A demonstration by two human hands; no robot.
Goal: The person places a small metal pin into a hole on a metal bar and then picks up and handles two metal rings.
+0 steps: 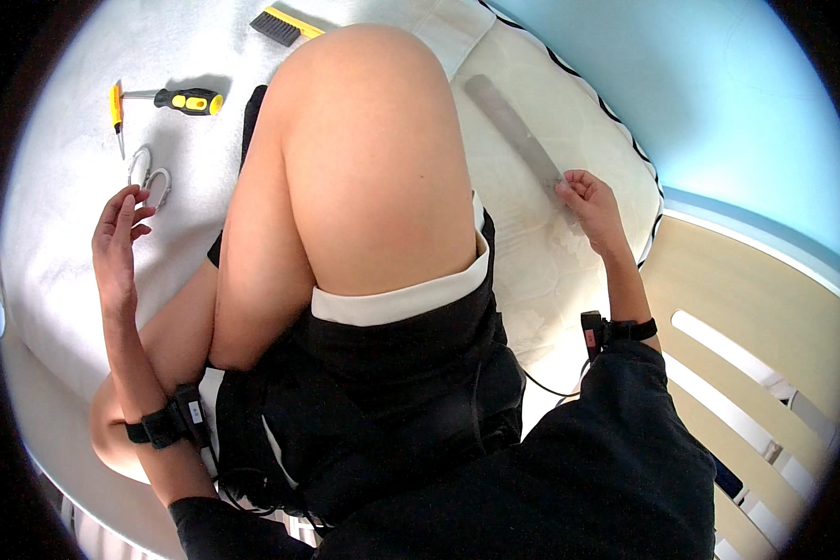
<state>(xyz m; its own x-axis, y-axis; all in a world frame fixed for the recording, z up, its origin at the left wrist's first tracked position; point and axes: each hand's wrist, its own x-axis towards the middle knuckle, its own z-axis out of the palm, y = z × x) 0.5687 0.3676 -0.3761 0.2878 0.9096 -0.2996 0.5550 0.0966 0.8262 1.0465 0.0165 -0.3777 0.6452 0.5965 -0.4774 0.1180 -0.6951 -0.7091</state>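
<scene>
while the right hand [590,201] holds a strip [513,126], wrist boxes [193,433] bear small labels [195,412].

Brush handle [301,25] partly hidden behind knee [373,103]; near end of grey strip [513,124] partly covered by right hand [592,205].

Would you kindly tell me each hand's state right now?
Left hand: loosely curled by the grey looped item; whether holding it cannot be told.
Right hand: closed, holding the grey strip.
</scene>
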